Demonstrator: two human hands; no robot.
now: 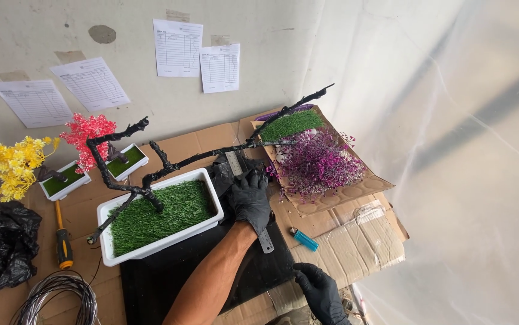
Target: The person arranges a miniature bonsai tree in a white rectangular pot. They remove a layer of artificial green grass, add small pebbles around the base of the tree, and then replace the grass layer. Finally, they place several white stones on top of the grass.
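My left hand (250,198), in a black glove, lies palm down on a metal ruler (265,241) that crosses a black mat (169,277). Its fingers are spread and touch crumpled black material (222,171) at the right end of a white tray (106,256). The tray holds green artificial grass (169,210) and a bare black-wrapped branch tree (211,153) that reaches up to the right. My right hand (321,294), also gloved in black, hangs low near the bottom edge, fingers loose, holding nothing.
Purple artificial flowers (316,162) and a grass patch (289,124) lie on cardboard (362,186). A blue lighter (303,239) lies right of the ruler. At left are a screwdriver (63,244), a wire coil (55,298), a black bag (1,241), and small yellow (16,165) and red (88,135) flower trees.
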